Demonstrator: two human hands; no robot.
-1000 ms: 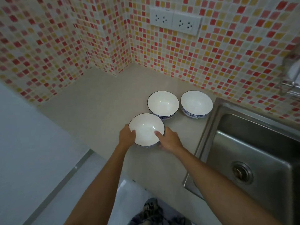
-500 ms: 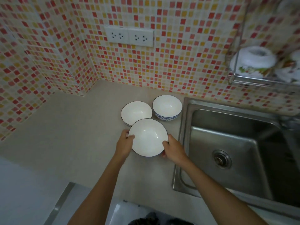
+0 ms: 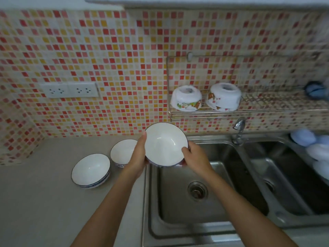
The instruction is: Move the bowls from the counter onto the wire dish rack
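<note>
I hold a white bowl [image 3: 164,144] with a dark rim in the air above the sink's left edge, tilted towards me. My left hand [image 3: 138,154] grips its left side and my right hand [image 3: 195,155] grips its right side. Two more white bowls stay on the counter: one [image 3: 90,170] at the front left and one [image 3: 122,152] behind it, partly hidden by my left hand. The wire dish rack [image 3: 249,111] hangs on the tiled wall above the sink, up and to the right of the held bowl. Two patterned bowls [image 3: 186,98] [image 3: 223,97] lie upside down on its left part.
A steel double sink [image 3: 204,193] lies below my hands, with a tap [image 3: 238,127] behind it under the rack. Pale blue and white items [image 3: 313,148] sit at the far right. Wall sockets [image 3: 69,90] are on the tiles at the left. The beige counter [image 3: 44,202] stretches left.
Both hands have lifted the bowl off the counter and carried it up and to the right, over the sink's edge. The view has swung right, bringing the whole rack into sight.
</note>
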